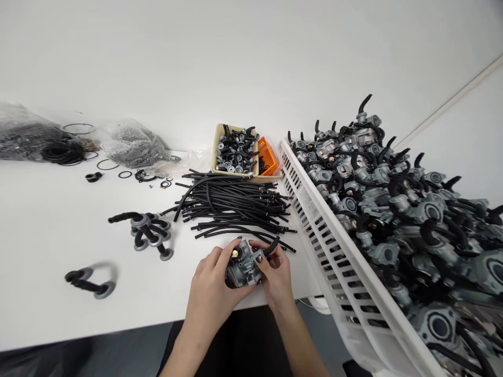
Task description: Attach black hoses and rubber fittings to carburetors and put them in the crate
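Head view: left hand and right hand grasp a grey metal carburetor with a short black hose.

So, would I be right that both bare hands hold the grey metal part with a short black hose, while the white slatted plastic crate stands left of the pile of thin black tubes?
Not quite: the head view shows the white slatted plastic crate standing right of the pile of thin black tubes. The left hand and right hand do hold the grey metal part.
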A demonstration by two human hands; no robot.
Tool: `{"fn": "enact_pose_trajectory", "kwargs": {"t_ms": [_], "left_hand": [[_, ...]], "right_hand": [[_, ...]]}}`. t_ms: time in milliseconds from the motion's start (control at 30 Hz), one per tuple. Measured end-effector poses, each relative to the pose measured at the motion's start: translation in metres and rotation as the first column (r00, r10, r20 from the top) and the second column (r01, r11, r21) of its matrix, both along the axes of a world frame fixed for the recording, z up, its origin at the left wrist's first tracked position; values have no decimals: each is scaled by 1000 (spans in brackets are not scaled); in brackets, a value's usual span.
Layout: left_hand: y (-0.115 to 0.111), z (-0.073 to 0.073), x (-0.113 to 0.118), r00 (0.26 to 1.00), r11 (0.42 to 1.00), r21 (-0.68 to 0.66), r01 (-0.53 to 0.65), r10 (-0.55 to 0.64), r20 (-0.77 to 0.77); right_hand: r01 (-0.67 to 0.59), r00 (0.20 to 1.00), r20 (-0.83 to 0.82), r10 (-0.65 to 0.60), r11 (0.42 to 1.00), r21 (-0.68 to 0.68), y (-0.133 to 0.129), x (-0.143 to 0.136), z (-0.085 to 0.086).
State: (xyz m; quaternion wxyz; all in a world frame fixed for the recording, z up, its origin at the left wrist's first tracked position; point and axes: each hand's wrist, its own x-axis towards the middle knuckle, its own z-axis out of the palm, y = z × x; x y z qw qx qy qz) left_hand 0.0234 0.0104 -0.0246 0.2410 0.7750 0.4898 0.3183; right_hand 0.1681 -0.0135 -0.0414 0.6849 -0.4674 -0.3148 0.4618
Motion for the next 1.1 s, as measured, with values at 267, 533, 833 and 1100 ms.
{"fn": "enact_pose_trajectory", "kwargs": {"t_ms": [267, 533, 833, 1100], "left_hand": [[2, 2, -1, 999, 999, -38, 1, 1, 53], [3, -1, -1, 998, 1000, -9, -4, 5, 66], [3, -3, -2, 999, 1000, -5, -6, 6, 54], [3, -1, -2, 996, 1000, -16, 2, 0, 85]], "right_hand": [[-84, 995, -53, 87, 995, 61, -2, 0, 5], [-83, 996, -24, 85, 994, 64, -4, 2, 2], [-9, 999, -49, 9, 1000, 16, 0, 1, -5], [-108, 993, -37, 111, 991, 80, -5, 1, 3]]}}
